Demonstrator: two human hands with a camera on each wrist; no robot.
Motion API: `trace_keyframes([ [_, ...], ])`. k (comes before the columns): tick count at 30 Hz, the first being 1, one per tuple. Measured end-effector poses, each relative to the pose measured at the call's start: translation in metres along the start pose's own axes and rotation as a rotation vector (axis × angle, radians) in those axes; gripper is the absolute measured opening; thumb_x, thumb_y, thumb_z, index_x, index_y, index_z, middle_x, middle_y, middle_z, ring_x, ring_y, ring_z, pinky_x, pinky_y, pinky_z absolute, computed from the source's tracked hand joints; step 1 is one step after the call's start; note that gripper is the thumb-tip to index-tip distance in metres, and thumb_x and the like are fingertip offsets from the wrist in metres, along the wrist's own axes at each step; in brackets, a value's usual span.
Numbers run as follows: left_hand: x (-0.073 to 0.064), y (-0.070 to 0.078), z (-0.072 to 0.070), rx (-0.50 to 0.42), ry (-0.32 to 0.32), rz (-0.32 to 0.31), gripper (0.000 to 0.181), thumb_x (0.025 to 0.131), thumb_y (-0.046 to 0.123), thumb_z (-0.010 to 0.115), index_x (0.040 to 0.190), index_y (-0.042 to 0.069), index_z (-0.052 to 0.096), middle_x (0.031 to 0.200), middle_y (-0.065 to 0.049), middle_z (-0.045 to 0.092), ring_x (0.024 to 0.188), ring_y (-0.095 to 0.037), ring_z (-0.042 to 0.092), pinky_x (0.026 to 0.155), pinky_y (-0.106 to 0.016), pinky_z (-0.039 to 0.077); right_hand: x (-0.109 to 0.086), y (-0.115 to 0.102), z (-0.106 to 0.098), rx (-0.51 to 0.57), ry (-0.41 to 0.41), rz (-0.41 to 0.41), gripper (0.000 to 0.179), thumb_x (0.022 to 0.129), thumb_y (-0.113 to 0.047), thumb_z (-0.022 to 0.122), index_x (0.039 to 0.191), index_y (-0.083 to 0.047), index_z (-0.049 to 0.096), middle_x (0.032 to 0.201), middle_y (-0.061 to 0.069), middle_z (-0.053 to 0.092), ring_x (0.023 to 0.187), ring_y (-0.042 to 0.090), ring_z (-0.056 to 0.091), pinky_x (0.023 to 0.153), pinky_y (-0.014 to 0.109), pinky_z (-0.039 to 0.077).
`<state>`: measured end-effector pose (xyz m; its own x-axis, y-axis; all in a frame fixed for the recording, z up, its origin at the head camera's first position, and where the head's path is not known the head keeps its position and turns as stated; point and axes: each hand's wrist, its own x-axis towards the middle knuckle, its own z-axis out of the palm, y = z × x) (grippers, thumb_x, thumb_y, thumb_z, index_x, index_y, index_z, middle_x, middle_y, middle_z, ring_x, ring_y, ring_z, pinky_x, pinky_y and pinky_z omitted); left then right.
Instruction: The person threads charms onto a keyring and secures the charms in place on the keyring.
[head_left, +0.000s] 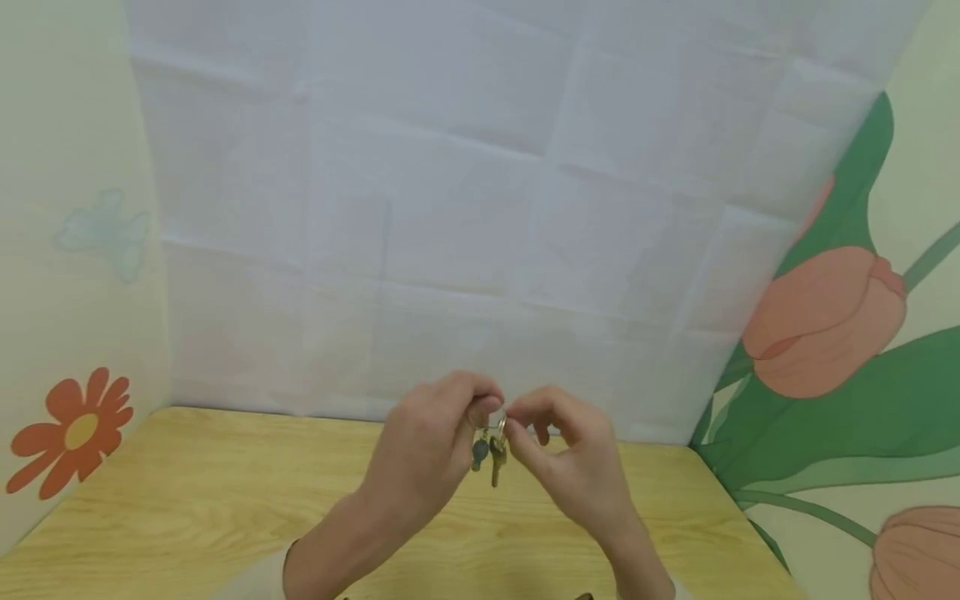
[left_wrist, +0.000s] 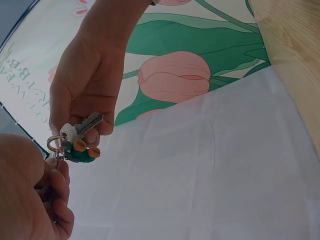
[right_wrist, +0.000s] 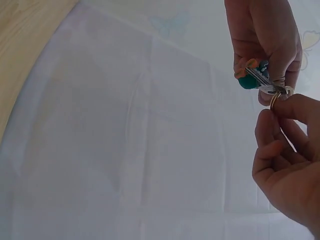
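In the head view my right hand (head_left: 573,458) pinches a thin metal key ring (head_left: 502,425) between thumb and forefinger. A key (head_left: 496,462) hangs down from that ring. Beside it dangles a small charm (head_left: 480,452), which the left wrist view shows as a dark green figure with orange parts. My left hand (head_left: 431,442) holds the charm's metal connector (left_wrist: 58,156) in its fingertips, close to the ring. Both hands are raised over the table, fingertips almost meeting. From the right wrist, the ring (right_wrist: 274,101) shows edge-on; the left fingertips are partly hidden.
A wood-grain table (head_left: 247,500) lies beneath the hands. Behind it hangs a creased white cloth (head_left: 420,208). Printed panels stand at both sides, with an orange flower (head_left: 81,433) on the left and a pink tulip (head_left: 825,321) on the right.
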<state>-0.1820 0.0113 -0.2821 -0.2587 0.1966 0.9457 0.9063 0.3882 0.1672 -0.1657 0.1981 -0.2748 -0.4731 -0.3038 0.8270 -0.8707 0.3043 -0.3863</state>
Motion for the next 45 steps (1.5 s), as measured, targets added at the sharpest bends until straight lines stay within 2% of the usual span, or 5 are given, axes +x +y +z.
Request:
trace_keyframes([
  [15, 0.0, 0.008, -0.002, 0.045, 0.013, 0.059, 0.01, 0.103, 0.016, 0.062, 0.096, 0.009, 0.066, 0.082, 0.005, 0.064, 0.065, -0.006, 0.056, 0.056, -0.025, 0.046, -0.002, 0.005, 0.004, 0.053, 0.096, 0.081, 0.03, 0.081, 0.019, 0.066, 0.082, -0.011, 0.063, 0.079, 0.003, 0.064, 0.06, 0.014, 0.048, 0.049, 0.022, 0.038],
  [22, -0.002, 0.007, 0.002, 0.062, 0.0, 0.076, 0.02, 0.106, 0.022, 0.055, 0.095, 0.008, 0.063, 0.08, 0.005, 0.063, 0.063, -0.006, 0.054, 0.054, -0.024, 0.043, -0.003, -0.001, 0.003, 0.146, 0.085, 0.343, 0.02, 0.087, 0.012, 0.065, 0.083, -0.007, 0.063, 0.075, 0.009, 0.064, 0.047, 0.021, 0.054, 0.041, 0.03, 0.045],
  [27, -0.003, 0.002, 0.002, 0.098, -0.05, 0.06, 0.009, 0.1, 0.017, 0.065, 0.096, 0.008, 0.064, 0.08, 0.005, 0.064, 0.063, -0.006, 0.054, 0.056, -0.026, 0.045, -0.002, 0.0, 0.001, 0.154, -0.012, 0.465, 0.015, 0.091, 0.007, 0.065, 0.089, -0.008, 0.063, 0.075, 0.01, 0.064, 0.051, 0.025, 0.058, 0.047, 0.03, 0.048],
  [37, 0.001, -0.002, -0.003, 0.09, -0.069, 0.035, 0.008, 0.093, 0.01, 0.074, 0.095, 0.009, 0.067, 0.083, 0.004, 0.067, 0.067, -0.005, 0.059, 0.057, -0.026, 0.046, -0.001, 0.005, -0.001, -0.083, -0.057, 0.076, 0.023, 0.09, 0.005, 0.071, 0.106, -0.013, 0.071, 0.095, -0.003, 0.069, 0.079, 0.015, 0.062, 0.06, 0.026, 0.05],
  [45, 0.002, -0.001, -0.005, 0.083, -0.06, 0.034, 0.007, 0.094, 0.01, 0.073, 0.095, 0.01, 0.066, 0.079, 0.006, 0.064, 0.064, -0.004, 0.054, 0.056, -0.025, 0.044, 0.001, 0.002, -0.001, -0.066, -0.024, -0.017, 0.019, 0.092, 0.005, 0.072, 0.097, -0.013, 0.071, 0.089, -0.004, 0.069, 0.072, 0.013, 0.058, 0.058, 0.026, 0.048],
])
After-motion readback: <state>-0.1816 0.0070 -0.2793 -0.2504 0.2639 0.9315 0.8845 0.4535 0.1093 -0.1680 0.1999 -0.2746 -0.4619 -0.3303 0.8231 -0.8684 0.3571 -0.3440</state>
